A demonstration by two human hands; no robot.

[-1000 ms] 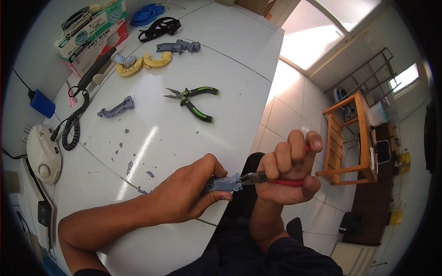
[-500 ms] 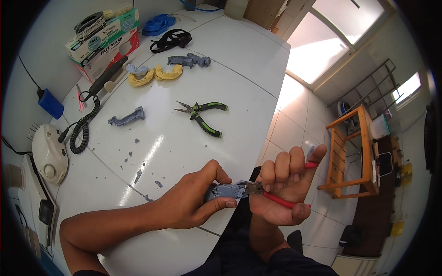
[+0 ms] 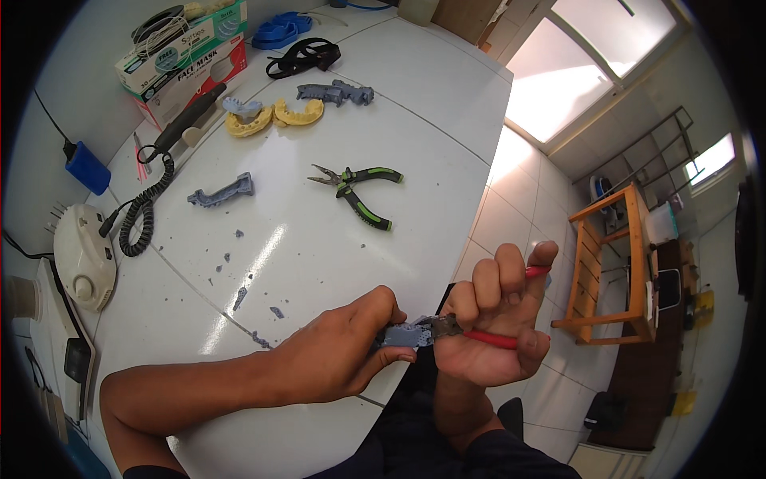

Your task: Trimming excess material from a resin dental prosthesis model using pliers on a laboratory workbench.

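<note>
Between the thumb and fingers of my left hand (image 3: 339,347) is a blue-grey piece of dental impression material (image 3: 401,335), held at the table's edge. My right hand (image 3: 495,319) grips red-handled nippers (image 3: 488,338), palm turned up. Their metal jaws (image 3: 444,325) touch the right end of the blue-grey piece; whether they bite into it I cannot tell. Beyond my hands, pliers with black and green handles (image 3: 357,191) lie spread on the table. Another blue-grey piece (image 3: 222,191) lies left of those pliers.
Blue-grey crumbs (image 3: 277,312) dot the white table (image 3: 287,239). Farther back are yellow dental casts (image 3: 299,113), a grey-blue strip (image 3: 335,93), black straps (image 3: 303,58) and stacked boxes (image 3: 185,64). A corded handpiece (image 3: 187,120) and its white control unit (image 3: 82,255) stand left.
The view has shifted slightly. My hands still hold the piece and the nippers, and the right fingers have drawn in a little around the red handles. A small bit beside the right fingertips has dropped lower.
</note>
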